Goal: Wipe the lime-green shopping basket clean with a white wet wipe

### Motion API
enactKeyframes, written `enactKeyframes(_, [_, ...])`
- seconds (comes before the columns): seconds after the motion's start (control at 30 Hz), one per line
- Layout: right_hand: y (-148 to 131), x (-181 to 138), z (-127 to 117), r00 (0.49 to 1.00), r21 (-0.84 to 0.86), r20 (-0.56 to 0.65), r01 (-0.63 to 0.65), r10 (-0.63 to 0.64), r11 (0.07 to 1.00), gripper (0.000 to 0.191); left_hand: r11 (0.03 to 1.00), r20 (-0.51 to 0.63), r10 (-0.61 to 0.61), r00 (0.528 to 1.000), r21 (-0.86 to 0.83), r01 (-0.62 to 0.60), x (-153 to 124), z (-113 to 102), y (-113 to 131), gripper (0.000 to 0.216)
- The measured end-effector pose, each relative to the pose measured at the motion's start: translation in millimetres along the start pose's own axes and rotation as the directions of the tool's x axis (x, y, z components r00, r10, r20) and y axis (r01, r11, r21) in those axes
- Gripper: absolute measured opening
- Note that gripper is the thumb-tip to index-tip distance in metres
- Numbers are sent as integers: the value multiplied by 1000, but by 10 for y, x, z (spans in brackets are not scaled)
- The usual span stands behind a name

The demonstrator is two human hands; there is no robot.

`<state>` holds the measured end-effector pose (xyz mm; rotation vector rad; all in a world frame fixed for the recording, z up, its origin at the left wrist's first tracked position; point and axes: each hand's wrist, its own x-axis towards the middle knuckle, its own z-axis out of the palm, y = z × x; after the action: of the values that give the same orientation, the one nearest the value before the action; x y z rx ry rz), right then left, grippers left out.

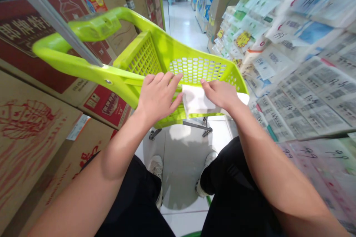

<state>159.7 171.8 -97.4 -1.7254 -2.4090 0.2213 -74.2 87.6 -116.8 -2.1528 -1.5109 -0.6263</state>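
Two bare hands are at the near edge of a lime-green shopping cart (167,40), in the head view. The left hand (158,94) is spread fairly wide over that edge, its thumb apart from the fingers. The right hand (222,92) lies palm-down on a white packet (194,102); I can't tell whether it grips. The packet is by the cart's near edge, just beside the left thumb. Cartons (33,129) stand close by the handle (94,27), packs (300,96) line the right, and tiled floor (185,27) runs on between.
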Motion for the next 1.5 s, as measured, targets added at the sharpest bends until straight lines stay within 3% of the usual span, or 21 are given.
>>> enactKeyframes(0.1, [287,37,-34,994,-16,21,-108,109,994,86,1000,42,4,999,-7,-4,-2,-10,8,55])
enactKeyframes(0.2, [292,28,-18,991,-32,-3,-131,131,991,87,999,59,38,998,-12,-37,0,-21,36,57])
enactKeyframes(0.3, [26,-27,30,996,-26,-33,-84,83,996,82,998,61,56,997,18,-58,-5,-57,68,57])
enactKeyframes(0.43, [-427,-129,112,990,23,-111,95,-92,995,70,998,15,68,998,13,-68,-19,-72,72,55])
enactKeyframes(0.53, [-553,-166,137,973,6,-157,173,-170,985,65,999,-9,29,1000,20,-29,-23,-35,33,46])
enactKeyframes(0.67, [-253,-117,80,991,-28,-79,108,-110,994,74,997,1,23,1000,71,-23,-28,-9,-39,32])
enactKeyframes(0.8, [200,-44,11,998,-84,-20,-66,64,994,79,992,8,57,998,114,-57,-32,-35,-59,37])
enactKeyframes(0.87, [274,-35,8,995,-88,-28,-97,95,991,79,996,3,72,997,59,-72,-25,-52,-37,40])
enactKeyframes(1.0, [-14,-74,84,989,-66,-126,-81,72,995,78,997,4,69,998,-40,-69,5,-72,41,46])
enactKeyframes(1.13, [-492,-121,200,971,-81,-232,47,-65,996,63,996,19,85,996,-24,-85,23,-62,105,47])
enactKeyframes(1.23, [-604,-128,221,961,-81,-246,111,-128,991,57,998,19,64,998,3,-64,18,-42,114,45])
enactKeyframes(1.33, [-396,-88,159,980,-32,-184,70,-74,997,68,999,12,28,1000,31,-29,3,-30,93,43])
enactKeyframes(1.5, [233,69,38,983,-51,-86,-168,163,985,66,998,7,32,999,46,-32,-6,-13,74,40])
